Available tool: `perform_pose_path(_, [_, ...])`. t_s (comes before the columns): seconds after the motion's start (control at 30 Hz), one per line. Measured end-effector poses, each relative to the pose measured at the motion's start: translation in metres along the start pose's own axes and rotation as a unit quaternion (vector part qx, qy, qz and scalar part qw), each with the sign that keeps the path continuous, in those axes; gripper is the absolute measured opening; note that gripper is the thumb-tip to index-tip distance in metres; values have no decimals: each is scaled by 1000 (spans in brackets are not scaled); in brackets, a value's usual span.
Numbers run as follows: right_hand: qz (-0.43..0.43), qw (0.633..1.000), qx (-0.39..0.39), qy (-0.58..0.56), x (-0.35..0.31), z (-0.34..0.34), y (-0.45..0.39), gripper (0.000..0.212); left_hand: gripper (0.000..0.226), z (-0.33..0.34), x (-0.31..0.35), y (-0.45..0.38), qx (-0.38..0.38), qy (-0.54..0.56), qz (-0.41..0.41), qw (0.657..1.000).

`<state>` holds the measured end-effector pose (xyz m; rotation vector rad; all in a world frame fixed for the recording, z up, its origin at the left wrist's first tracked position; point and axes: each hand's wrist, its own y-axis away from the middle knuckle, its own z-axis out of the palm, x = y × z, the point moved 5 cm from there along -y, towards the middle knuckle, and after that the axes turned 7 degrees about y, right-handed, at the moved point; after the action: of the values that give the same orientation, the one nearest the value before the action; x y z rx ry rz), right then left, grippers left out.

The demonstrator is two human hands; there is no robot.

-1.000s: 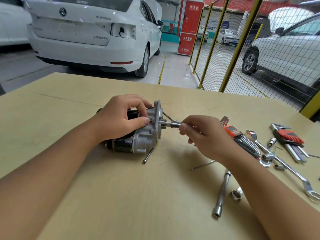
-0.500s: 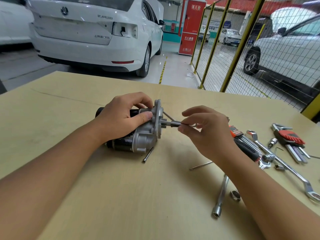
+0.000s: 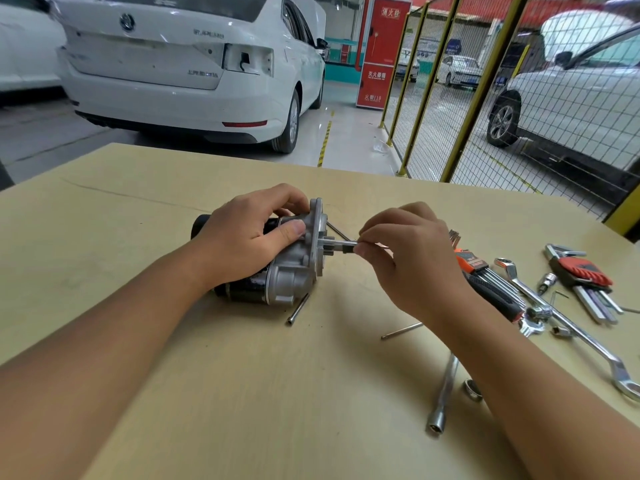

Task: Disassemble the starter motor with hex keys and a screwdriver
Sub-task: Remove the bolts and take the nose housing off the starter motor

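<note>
Left hand [image 3: 242, 237] grips starter motor [image 3: 287, 271]; right hand [image 3: 408, 258] pinches hex key [image 3: 346, 243].

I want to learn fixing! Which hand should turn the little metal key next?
Probably the right hand: its fingers already pinch the hex key at the starter motor, while the left hand grips the motor.

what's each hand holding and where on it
Left hand grips the starter motor around its body, thumb against the silver housing. Right hand pinches a thin metal tool at its outer end.

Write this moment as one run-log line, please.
left hand grips starter motor | right hand pinches hex key at motor face
</note>
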<state>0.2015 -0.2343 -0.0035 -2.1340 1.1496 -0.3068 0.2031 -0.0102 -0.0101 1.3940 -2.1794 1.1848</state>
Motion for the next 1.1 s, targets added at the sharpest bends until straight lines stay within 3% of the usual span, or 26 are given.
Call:
perform_pose_path(0.27, [-36,997,33,62,-9,-6,-4,7,30,3,-3,-2,-7,-19,-6,1000])
perform_pose_path(0.57, [-70,996,-6,61,-11,-7,-10,13,35,3,-4,-2,-13,-22,-10,1000])
perform_pose_path(0.73, [-68,996,-58,11,-10,-5,-11,7,36,2,-5,-2,-19,-21,-11,1000])
perform_pose_path(0.9, [-67,992,-105,-18,-5,-2,-9,16,35,2,-3,-2,-18,-24,-8,1000])
perform_pose_path(1.0, [-43,992,-118,-30,-1,2,-8,17,34,2,-3,-2,-19,-26,-7,999])
perform_pose_path(1.1, [37,988,-134,-66,7,7,-2,28,35,2,-2,-2,-20,-28,-7,999])
